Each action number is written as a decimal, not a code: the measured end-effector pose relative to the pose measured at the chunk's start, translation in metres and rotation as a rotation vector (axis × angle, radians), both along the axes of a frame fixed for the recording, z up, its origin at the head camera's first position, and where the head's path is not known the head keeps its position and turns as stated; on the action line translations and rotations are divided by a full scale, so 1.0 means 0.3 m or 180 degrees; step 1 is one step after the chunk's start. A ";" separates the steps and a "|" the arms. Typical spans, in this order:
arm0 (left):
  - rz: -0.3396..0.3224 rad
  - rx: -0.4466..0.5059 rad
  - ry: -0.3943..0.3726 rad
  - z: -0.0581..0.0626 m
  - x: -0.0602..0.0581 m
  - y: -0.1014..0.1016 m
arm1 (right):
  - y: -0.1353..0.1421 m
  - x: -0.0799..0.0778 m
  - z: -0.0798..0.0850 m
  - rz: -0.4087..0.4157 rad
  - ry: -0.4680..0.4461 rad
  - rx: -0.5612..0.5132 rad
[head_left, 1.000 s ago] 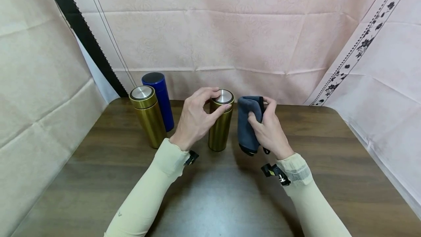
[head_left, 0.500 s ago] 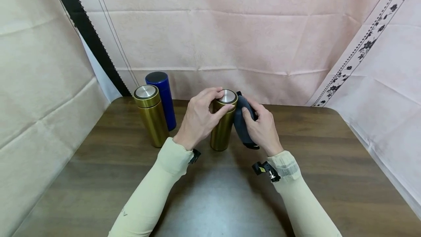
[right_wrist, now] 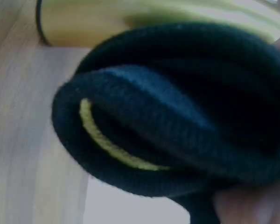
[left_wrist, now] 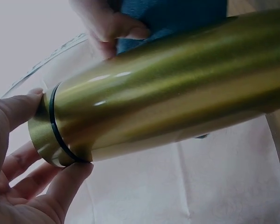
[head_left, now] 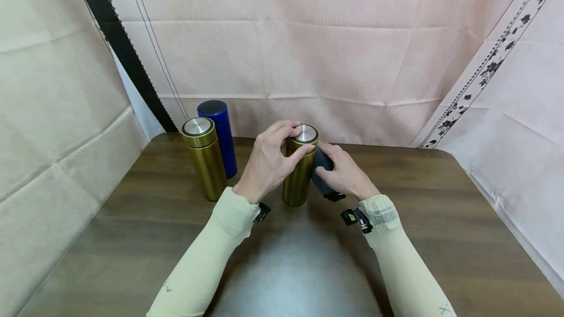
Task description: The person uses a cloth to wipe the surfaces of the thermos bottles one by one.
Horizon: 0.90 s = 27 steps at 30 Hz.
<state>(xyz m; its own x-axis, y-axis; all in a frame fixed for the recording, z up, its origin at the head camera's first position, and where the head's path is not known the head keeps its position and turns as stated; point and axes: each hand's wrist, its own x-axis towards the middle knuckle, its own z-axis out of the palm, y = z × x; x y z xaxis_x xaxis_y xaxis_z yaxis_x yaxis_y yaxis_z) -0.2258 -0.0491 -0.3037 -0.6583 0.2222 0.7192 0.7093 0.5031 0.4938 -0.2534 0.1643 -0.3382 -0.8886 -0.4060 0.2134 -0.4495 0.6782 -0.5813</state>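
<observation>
A gold thermos bottle point(head_left: 296, 187) with a silver-topped lid stands upright near the middle of the table. My left hand point(head_left: 270, 163) grips it at the lid, thumb in front and fingers behind. In the left wrist view, thumb and fingertips meet the gold bottle point(left_wrist: 177, 88) around the dark ring below its lid. On its other side, my right hand point(head_left: 345, 172) holds a folded blue-grey cloth point(head_left: 323, 182) right at the bottle's side. Close up in the right wrist view, the cloth point(right_wrist: 144, 107) shows rounded folds, a dark edge and a yellow strip.
A second gold bottle point(head_left: 207, 168) stands to the left, with a blue bottle point(head_left: 225, 143) just behind it. The brown wooden table point(head_left: 282, 263) extends to a pale fabric backdrop point(head_left: 291, 67) at the back and on both sides.
My right hand has moved left, bringing the cloth from apart on the right up to the gold bottle's side. The left hand keeps its grip on the lid.
</observation>
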 end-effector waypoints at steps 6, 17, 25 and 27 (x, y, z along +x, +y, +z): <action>-0.0032 0.0044 0.0043 -0.014 -0.005 -0.001 | -0.021 -0.038 -0.064 0.0117 -0.0330 0.0119; -0.0145 0.0152 -0.0049 -0.012 -0.005 0.000 | -0.013 -0.058 -0.170 0.0166 -0.1122 0.0154; -0.0050 0.0022 -0.0014 -0.008 -0.003 -0.001 | -0.007 -0.076 -0.156 0.0069 -0.0991 -0.0394; -0.0029 -0.0010 0.0010 -0.007 -0.001 0.001 | 0.010 -0.076 -0.137 0.0081 -0.0865 -0.0521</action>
